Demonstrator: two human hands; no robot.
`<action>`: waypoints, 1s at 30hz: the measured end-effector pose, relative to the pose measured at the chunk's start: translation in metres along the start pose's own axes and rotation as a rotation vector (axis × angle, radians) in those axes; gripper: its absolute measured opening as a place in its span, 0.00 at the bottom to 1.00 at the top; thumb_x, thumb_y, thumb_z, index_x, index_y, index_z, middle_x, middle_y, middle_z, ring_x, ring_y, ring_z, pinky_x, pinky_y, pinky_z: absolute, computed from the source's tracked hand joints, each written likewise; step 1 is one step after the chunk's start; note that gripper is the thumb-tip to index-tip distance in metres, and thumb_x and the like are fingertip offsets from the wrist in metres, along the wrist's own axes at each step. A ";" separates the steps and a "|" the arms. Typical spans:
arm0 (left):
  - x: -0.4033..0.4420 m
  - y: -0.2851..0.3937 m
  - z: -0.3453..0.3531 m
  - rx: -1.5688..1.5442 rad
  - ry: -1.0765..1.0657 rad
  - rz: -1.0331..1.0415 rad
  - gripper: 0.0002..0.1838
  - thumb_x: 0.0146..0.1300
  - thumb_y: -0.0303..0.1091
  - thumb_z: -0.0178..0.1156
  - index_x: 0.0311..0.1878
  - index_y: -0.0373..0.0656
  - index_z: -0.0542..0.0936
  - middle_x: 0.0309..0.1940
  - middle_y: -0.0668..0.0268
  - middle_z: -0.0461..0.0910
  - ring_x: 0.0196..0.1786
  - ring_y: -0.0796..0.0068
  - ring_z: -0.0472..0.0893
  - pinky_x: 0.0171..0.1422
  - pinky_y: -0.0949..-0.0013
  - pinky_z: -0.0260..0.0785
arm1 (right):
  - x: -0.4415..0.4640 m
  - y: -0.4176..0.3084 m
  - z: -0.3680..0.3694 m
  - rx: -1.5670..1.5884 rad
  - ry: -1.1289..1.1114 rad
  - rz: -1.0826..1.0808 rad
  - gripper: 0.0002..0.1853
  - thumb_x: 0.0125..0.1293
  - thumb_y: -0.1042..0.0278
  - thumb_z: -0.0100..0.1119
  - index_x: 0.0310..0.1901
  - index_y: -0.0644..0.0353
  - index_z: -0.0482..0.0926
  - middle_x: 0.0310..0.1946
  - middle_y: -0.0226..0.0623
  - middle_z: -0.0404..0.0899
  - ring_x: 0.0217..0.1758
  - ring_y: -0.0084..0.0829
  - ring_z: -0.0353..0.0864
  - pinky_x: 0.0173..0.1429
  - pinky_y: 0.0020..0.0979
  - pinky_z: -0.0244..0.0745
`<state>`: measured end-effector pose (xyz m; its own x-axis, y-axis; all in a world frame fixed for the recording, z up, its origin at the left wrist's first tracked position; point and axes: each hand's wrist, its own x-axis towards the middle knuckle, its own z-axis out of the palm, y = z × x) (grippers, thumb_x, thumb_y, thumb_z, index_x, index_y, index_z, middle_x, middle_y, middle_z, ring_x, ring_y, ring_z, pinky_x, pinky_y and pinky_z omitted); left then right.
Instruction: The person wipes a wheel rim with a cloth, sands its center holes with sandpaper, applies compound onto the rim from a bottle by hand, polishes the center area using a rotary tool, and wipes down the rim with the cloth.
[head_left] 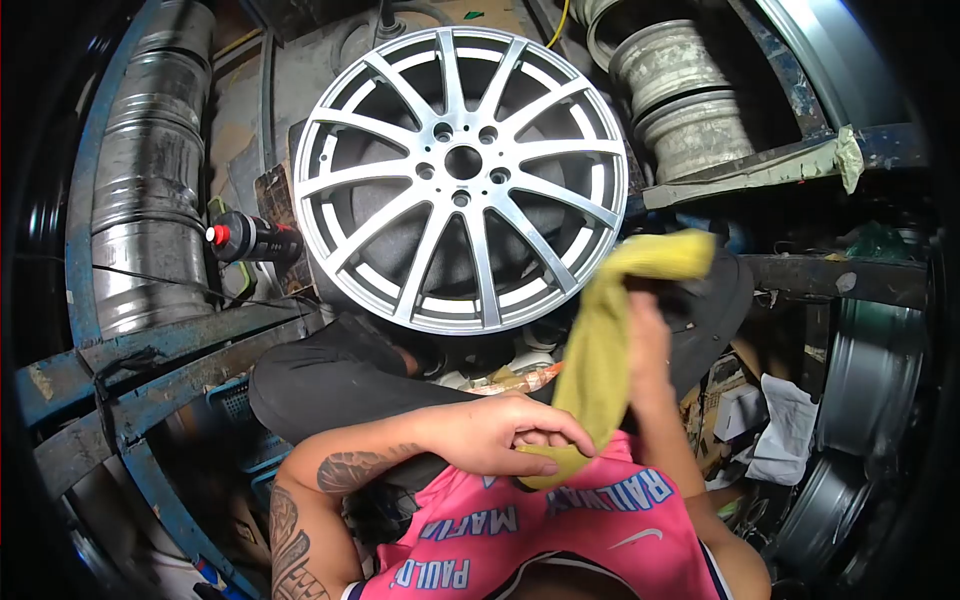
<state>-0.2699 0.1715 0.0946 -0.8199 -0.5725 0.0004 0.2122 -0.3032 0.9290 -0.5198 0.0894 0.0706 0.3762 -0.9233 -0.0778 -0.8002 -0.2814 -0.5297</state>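
A yellow-green cloth (600,350) stretches between my two hands in front of my chest. My left hand (520,430) has its fingers curled round the cloth's lower end, close to the pink shirt. Further right, my right hand (648,335) is blurred and lies partly behind the cloth's upper part; its fingers cannot be made out. Beyond the cloth, a silver multi-spoke wheel rim (478,230) lies face up, its lower right edge close to the cloth. Neither hand is seen touching the rim.
A dark bottle with a red cap (255,238) lies left of the rim. Stacked metal rims (150,180) fill the left rack, and more rims (690,100) stand at the upper right. A blue metal frame (200,335) and a white box (738,410) flank my legs.
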 end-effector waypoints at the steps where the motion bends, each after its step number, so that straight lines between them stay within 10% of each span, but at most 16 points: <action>1: -0.001 -0.002 -0.003 0.086 -0.016 -0.004 0.21 0.68 0.23 0.64 0.64 0.42 0.81 0.49 0.60 0.88 0.47 0.69 0.87 0.51 0.66 0.78 | 0.000 0.001 0.033 -0.065 -0.033 -0.166 0.22 0.74 0.53 0.56 0.59 0.60 0.74 0.52 0.54 0.82 0.43 0.54 0.87 0.44 0.47 0.84; 2: -0.001 -0.004 -0.005 0.169 -0.040 -0.011 0.21 0.68 0.23 0.62 0.64 0.41 0.81 0.50 0.59 0.87 0.49 0.64 0.87 0.54 0.64 0.78 | 0.003 -0.026 0.044 -0.155 -0.386 -0.162 0.20 0.76 0.54 0.52 0.60 0.58 0.72 0.62 0.58 0.77 0.39 0.52 0.89 0.41 0.48 0.85; 4: -0.003 -0.006 -0.009 0.218 -0.077 -0.053 0.21 0.67 0.23 0.59 0.64 0.40 0.81 0.52 0.55 0.86 0.55 0.53 0.86 0.61 0.59 0.77 | -0.004 -0.024 0.100 -0.310 -0.376 -0.323 0.23 0.78 0.48 0.51 0.60 0.60 0.70 0.63 0.64 0.74 0.30 0.52 0.88 0.28 0.50 0.81; 7: -0.005 -0.004 -0.014 0.290 -0.052 -0.037 0.20 0.67 0.23 0.58 0.63 0.40 0.82 0.53 0.54 0.86 0.56 0.53 0.86 0.62 0.58 0.77 | 0.039 -0.033 0.060 -0.373 -0.275 -0.201 0.23 0.78 0.43 0.51 0.51 0.59 0.72 0.40 0.52 0.86 0.23 0.49 0.87 0.22 0.45 0.77; 18: -0.015 0.004 -0.023 0.284 0.077 0.068 0.20 0.68 0.25 0.60 0.63 0.41 0.82 0.51 0.55 0.88 0.54 0.55 0.87 0.60 0.59 0.78 | 0.056 -0.058 0.058 -0.269 -0.419 -0.102 0.37 0.72 0.27 0.51 0.45 0.64 0.78 0.22 0.50 0.83 0.27 0.55 0.86 0.33 0.51 0.82; 22: -0.022 0.007 -0.025 0.174 0.031 0.057 0.20 0.69 0.26 0.59 0.63 0.40 0.82 0.52 0.57 0.87 0.56 0.60 0.87 0.62 0.61 0.77 | 0.026 -0.060 0.073 0.376 -0.314 0.109 0.21 0.71 0.48 0.66 0.41 0.59 0.73 0.19 0.51 0.79 0.27 0.54 0.85 0.31 0.47 0.75; 26: -0.026 0.014 -0.038 0.192 0.090 0.038 0.18 0.71 0.27 0.60 0.62 0.39 0.83 0.51 0.57 0.86 0.54 0.64 0.85 0.62 0.65 0.75 | 0.063 -0.079 0.093 0.444 -0.085 0.116 0.16 0.70 0.58 0.66 0.40 0.60 0.71 0.25 0.44 0.74 0.24 0.31 0.78 0.31 0.36 0.70; 30: -0.016 -0.005 -0.048 0.077 0.506 -0.091 0.17 0.72 0.25 0.57 0.62 0.39 0.81 0.54 0.63 0.85 0.59 0.74 0.82 0.66 0.68 0.72 | 0.187 -0.055 0.175 0.785 0.028 -0.060 0.09 0.68 0.66 0.65 0.38 0.56 0.73 0.23 0.28 0.72 0.23 0.26 0.75 0.29 0.31 0.67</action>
<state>-0.2319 0.1455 0.0719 -0.4698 -0.8486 -0.2432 0.0962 -0.3231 0.9415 -0.3239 -0.0219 -0.0631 0.3882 -0.9215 -0.0140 -0.2108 -0.0739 -0.9747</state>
